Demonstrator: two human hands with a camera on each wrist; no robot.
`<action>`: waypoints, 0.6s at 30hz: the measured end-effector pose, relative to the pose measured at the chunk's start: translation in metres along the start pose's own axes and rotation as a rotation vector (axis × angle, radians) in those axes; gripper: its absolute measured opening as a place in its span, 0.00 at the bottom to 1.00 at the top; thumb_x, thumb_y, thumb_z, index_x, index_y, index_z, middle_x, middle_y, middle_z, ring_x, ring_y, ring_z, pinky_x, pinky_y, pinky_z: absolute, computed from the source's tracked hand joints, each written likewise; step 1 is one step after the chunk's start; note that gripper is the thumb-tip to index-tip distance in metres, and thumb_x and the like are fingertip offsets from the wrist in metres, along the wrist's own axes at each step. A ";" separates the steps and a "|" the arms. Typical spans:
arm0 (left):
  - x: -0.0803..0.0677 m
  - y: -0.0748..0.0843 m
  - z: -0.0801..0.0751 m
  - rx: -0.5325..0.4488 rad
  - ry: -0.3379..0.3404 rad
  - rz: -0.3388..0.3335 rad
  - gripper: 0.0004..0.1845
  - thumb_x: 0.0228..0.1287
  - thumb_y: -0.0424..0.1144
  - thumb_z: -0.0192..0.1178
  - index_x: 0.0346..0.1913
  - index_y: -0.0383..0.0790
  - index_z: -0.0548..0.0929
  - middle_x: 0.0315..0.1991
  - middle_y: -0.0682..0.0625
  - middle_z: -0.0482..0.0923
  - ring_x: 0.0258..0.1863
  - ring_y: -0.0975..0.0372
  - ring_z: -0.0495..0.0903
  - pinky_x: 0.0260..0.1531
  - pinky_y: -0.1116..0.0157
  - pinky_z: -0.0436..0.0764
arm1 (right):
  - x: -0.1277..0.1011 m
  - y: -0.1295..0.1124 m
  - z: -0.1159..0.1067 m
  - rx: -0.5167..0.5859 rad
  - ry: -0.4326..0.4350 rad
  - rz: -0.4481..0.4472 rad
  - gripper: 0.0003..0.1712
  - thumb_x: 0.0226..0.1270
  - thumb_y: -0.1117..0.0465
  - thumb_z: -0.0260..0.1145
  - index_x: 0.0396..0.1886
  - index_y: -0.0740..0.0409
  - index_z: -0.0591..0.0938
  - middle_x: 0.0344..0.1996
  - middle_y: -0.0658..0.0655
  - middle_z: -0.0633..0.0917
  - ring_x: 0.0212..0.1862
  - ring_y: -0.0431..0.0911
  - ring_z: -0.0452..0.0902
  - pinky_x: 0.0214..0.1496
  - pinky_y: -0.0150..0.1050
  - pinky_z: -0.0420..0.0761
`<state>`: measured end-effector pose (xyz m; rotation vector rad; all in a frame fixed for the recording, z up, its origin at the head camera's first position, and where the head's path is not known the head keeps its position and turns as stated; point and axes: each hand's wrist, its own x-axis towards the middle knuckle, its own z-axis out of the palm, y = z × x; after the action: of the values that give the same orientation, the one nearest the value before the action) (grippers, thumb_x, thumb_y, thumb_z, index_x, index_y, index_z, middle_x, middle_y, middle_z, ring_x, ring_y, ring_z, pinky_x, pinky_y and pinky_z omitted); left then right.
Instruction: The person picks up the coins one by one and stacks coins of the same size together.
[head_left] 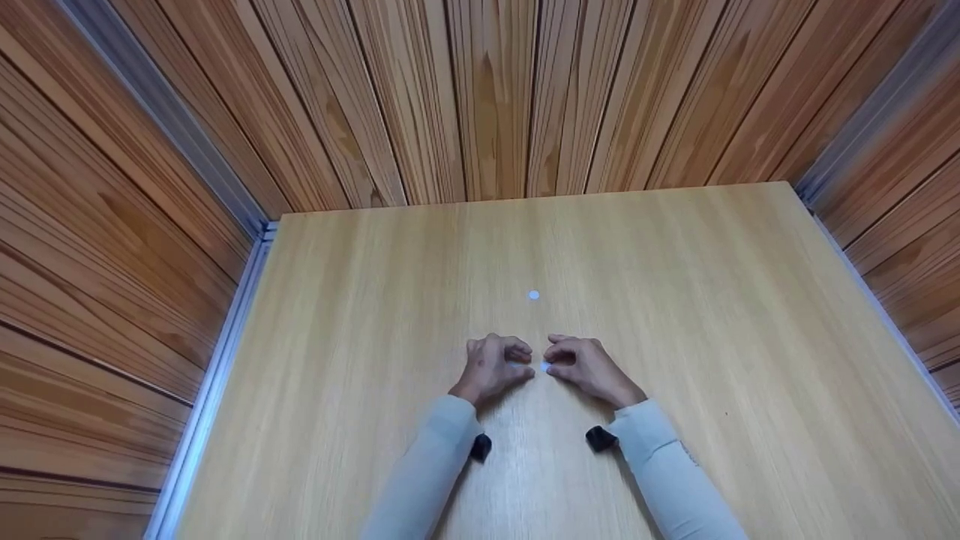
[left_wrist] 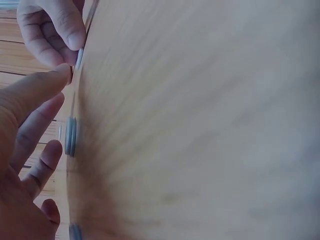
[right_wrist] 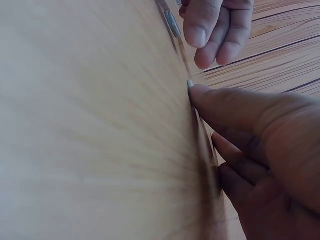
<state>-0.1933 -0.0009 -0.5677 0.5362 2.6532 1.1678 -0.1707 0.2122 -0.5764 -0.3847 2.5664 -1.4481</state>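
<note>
Both hands work close together at the middle of the table, thumbs toward each other. My right hand (head_left: pixel 592 369) pinches a small pale disc (head_left: pixel 545 367) at the tips of thumb and fingers; the right wrist view shows this disc (right_wrist: pixel 190 84) at the thumb tip. My left hand (head_left: pixel 491 366) has its fingers loosely bent and apart, with nothing between the tips. Near its fingers lie two stacked grey-white discs (left_wrist: pixel 71 136) on the table, mostly hidden by the hand in the head view. Farther off lies another disc (head_left: pixel 534 295).
The light wooden table (head_left: pixel 360 300) reaches back to a wood-panelled wall (head_left: pixel 487 97). Metal rails (head_left: pixel 217 360) run along its sides. Each sleeve carries a small black camera (head_left: pixel 601 439) near the wrist, close over the tabletop.
</note>
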 end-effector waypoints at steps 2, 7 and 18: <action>0.001 0.001 0.001 0.004 -0.006 0.004 0.12 0.54 0.41 0.77 0.42 0.49 0.89 0.33 0.64 0.87 0.44 0.67 0.83 0.50 0.55 0.60 | 0.000 0.000 0.000 0.003 0.002 -0.001 0.07 0.63 0.68 0.72 0.41 0.61 0.88 0.50 0.60 0.87 0.69 0.60 0.68 0.69 0.56 0.64; 0.002 0.003 0.006 0.002 -0.014 0.016 0.11 0.54 0.41 0.76 0.41 0.49 0.89 0.33 0.64 0.87 0.44 0.66 0.83 0.50 0.54 0.60 | -0.002 -0.001 0.000 0.014 -0.004 -0.002 0.07 0.63 0.68 0.72 0.40 0.61 0.88 0.47 0.59 0.88 0.70 0.60 0.67 0.69 0.56 0.64; 0.005 0.008 0.014 0.013 0.014 -0.012 0.08 0.53 0.39 0.77 0.36 0.51 0.89 0.29 0.65 0.86 0.44 0.65 0.81 0.51 0.54 0.60 | -0.002 -0.001 0.000 0.023 0.004 -0.007 0.05 0.62 0.69 0.72 0.37 0.58 0.88 0.42 0.53 0.89 0.70 0.60 0.67 0.70 0.56 0.63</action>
<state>-0.1918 0.0154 -0.5713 0.5151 2.6731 1.1561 -0.1685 0.2125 -0.5753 -0.3886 2.5521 -1.4812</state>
